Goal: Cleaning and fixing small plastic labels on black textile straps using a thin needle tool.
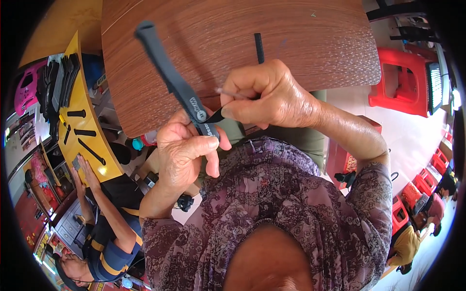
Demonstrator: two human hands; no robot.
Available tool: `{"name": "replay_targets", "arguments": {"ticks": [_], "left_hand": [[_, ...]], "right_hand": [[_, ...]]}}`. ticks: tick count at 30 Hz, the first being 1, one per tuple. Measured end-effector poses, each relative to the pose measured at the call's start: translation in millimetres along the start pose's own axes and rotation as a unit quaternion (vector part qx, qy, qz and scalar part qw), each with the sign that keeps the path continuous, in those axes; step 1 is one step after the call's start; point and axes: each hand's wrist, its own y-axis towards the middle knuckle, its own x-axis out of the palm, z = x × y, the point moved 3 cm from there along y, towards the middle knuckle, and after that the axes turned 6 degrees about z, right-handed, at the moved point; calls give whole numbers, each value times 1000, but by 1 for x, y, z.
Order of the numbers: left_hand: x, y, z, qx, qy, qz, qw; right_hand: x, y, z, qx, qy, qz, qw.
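Observation:
A long black strap (167,72) with pale printing is held up over the table edge, its folded looped end toward the far left. My left hand (182,145) is closed on its near end, the thumb pressed on the printed part. My right hand (272,97) pinches a narrow black flap (215,117) beside the printing; it seems to belong to the strap. A thin, pale-tipped piece (228,92) sticks out at the right fingers, too blurred to name. Just beyond my right hand, a short black strip (258,47) lies on the brown wooden table (320,34).
At the left stands a yellow table (92,143) with several black straps (91,150) and a stack of black pieces (63,82). A co-worker's hands (86,172) rest at its edge. Red plastic stools (388,77) stand to the right.

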Motion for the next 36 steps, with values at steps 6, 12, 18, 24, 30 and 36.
{"name": "replay_targets", "arguments": {"ticks": [6, 12, 18, 24, 30, 36], "left_hand": [[1, 12, -1, 71, 14, 32, 997], [2, 13, 2, 115, -32, 63, 991], [6, 15, -2, 86, -52, 46, 994], [10, 11, 4, 69, 17, 61, 996], [1, 2, 18, 45, 116, 27, 992], [-30, -26, 49, 12, 222, 33, 974]], "right_hand": [[7, -4, 17, -47, -25, -15, 998], [9, -8, 19, -98, -73, -5, 992], [18, -8, 24, -363, -279, 72, 886], [16, -4, 15, -406, -260, 37, 875], [-5, 6, -6, -383, -225, 104, 890], [-93, 3, -46, -134, -94, 305, 938]]}}
